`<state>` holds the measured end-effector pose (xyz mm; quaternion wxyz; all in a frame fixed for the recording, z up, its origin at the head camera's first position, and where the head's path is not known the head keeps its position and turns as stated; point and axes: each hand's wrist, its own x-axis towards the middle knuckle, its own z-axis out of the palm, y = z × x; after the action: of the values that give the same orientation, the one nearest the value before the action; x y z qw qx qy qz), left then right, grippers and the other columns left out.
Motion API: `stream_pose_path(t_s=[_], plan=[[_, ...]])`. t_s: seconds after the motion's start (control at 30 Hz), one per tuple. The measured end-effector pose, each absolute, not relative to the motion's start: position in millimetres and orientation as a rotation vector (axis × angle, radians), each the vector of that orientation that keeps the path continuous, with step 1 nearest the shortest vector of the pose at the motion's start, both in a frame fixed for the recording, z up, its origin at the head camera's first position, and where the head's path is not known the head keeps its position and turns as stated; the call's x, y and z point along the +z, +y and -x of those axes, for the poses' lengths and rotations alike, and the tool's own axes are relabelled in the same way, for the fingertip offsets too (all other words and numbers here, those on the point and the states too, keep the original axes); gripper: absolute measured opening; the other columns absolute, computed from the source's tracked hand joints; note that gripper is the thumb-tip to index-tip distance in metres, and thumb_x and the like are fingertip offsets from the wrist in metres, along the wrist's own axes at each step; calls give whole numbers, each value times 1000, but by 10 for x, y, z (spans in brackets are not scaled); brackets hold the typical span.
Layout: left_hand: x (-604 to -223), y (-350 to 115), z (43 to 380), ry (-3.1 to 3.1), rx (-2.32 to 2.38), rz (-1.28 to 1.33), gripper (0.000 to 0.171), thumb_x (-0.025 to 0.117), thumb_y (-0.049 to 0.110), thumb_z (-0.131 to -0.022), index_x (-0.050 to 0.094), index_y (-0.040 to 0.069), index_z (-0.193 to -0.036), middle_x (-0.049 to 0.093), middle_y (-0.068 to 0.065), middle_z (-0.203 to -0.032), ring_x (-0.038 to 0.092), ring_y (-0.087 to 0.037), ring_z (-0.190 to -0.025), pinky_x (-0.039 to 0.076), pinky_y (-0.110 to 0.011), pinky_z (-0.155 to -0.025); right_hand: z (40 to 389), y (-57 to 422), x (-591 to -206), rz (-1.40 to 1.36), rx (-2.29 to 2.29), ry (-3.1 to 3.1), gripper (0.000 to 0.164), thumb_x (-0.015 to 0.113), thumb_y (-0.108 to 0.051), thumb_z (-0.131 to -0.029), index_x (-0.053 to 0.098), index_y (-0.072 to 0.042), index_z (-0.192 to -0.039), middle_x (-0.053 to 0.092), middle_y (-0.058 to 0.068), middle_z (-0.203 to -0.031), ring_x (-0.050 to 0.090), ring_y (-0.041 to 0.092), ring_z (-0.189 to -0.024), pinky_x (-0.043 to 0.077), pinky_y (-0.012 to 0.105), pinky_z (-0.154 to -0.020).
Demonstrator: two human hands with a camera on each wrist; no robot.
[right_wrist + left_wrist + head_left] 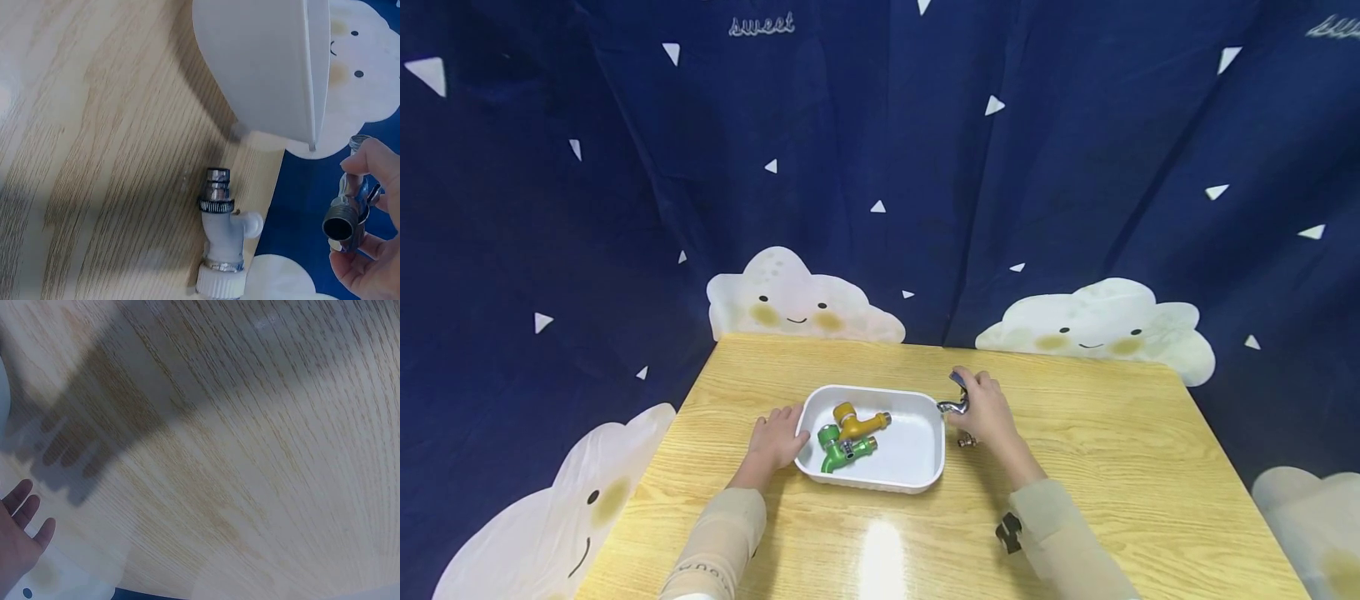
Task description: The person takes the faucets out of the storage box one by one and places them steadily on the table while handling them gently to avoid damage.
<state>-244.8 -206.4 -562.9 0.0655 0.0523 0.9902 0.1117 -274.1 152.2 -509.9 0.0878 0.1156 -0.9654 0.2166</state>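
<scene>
Chrome tap [957, 408] pinched between bent fingers and thumb of the right hand [991, 412], gap only as wide as the tap body. Spout end overlaps the far right corner of the white tub [910, 446] in head view; contact, can't tell. Left hand [775, 437]: fingers loosely extended outside the tub's left end, thumb at the rim, nothing picked up. Inside, left half: yellow tap [854, 427] and green tap [835, 457], overlapping, green closer to the near left corner. White tap [226, 237], chrome nozzle, on the worktop [1112, 467] near the tub's right end. Tub sits between worktop's left and right edges, apart from far edge. Navy curtain [865, 150], white clouds, triangles, behind far edge.
</scene>
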Motion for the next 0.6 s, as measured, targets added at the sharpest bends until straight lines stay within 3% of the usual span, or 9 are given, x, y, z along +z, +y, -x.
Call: stream_pose_path(t_s=[0.6], plan=[[-5652, -2068, 2460, 3001, 330, -155, 58, 41, 38, -88, 36, 7, -138, 46, -17, -132, 40, -35, -120, 30, -58, -96, 2777, 1886, -5144, -178, 742, -2890, 79, 77, -20, -60, 42, -14, -131, 48, 24, -103, 48, 39, -92, 46, 50, -69]])
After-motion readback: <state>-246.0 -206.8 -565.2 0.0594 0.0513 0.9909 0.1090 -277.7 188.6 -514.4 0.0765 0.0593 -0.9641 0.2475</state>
